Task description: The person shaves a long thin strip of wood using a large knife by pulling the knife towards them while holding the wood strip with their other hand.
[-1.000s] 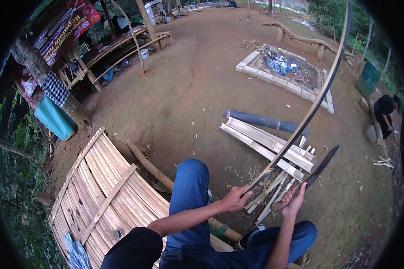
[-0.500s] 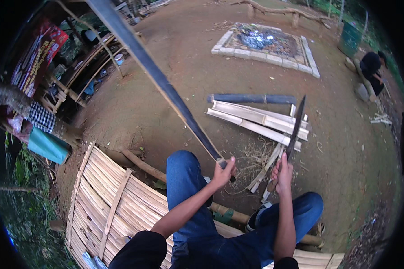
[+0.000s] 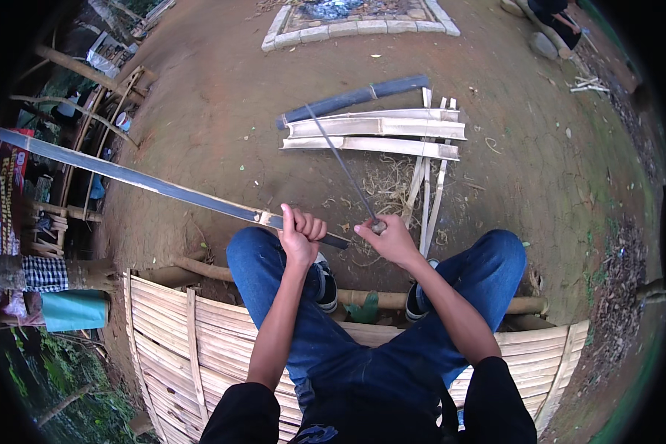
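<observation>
My left hand (image 3: 301, 235) is closed round a long bamboo strip (image 3: 163, 183), dark on its outer face, close to one end. The strip reaches away to the far left, and its short end pokes out past my fist toward the right. In my right hand (image 3: 394, 243) is the handle of a machete (image 3: 342, 164). Its thin dark blade points away and to the left, seen nearly edge-on, apart from the strip. Both hands are above the gap between my knees. Beyond them on the ground lie split bamboo pieces (image 3: 377, 129) and an unsplit-looking dark bamboo length (image 3: 355, 99).
I sit on a bamboo-slat bench (image 3: 163, 325). Shavings (image 3: 388, 189) and thin strips (image 3: 435, 200) litter the ground before my feet. Farther off is a stone-edged fire pit (image 3: 362, 29). Another person (image 3: 559, 18) sits at the far right. Bamboo racks (image 3: 89, 133) stand at left.
The bamboo strip has swung down to the left, from pointing away to lying nearly crosswise. My right hand has come toward the left, and the machete now tilts left. My view has shifted.
</observation>
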### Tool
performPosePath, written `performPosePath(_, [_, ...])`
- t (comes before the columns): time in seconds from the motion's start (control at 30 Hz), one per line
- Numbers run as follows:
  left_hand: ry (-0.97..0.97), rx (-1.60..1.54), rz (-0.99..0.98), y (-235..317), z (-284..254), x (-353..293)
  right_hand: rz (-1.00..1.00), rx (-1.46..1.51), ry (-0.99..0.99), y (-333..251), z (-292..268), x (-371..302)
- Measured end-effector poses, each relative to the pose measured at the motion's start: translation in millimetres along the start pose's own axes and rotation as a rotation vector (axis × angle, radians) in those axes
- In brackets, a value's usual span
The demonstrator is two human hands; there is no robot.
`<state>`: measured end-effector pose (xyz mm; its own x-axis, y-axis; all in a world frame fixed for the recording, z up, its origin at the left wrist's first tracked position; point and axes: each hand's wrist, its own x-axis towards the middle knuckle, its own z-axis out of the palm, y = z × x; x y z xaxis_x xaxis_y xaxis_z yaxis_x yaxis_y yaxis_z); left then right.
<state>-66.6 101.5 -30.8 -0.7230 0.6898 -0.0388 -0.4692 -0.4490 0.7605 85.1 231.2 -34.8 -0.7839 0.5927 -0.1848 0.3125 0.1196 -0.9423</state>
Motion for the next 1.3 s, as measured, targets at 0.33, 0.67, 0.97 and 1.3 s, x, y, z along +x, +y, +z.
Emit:
performPosePath(0.33, [0.155, -0.322, -0.184, 13.4, -8.8, 13.8, -0.144, 0.022, -0.062, 15.3, 11.2, -1.9])
performPosePath(0.67, [0.180, -0.525, -0.163, 11.3, -25.1, 17.4, -0.179, 0.318, -0.107, 8.8, 25.8, -15.4])
performPosePath(0.97, [0.228, -0.272, -0.187, 8.3, -5.8, 13.6, -0.060, 0.281, -0.122, 14.9, 27.0, -14.6])
performPosePath(1.3, [0.169, -0.182, -0.201, 0.0, -4.5, 11.9, -0.287, -0.103, -0.003, 16.2, 29.3, -13.9])
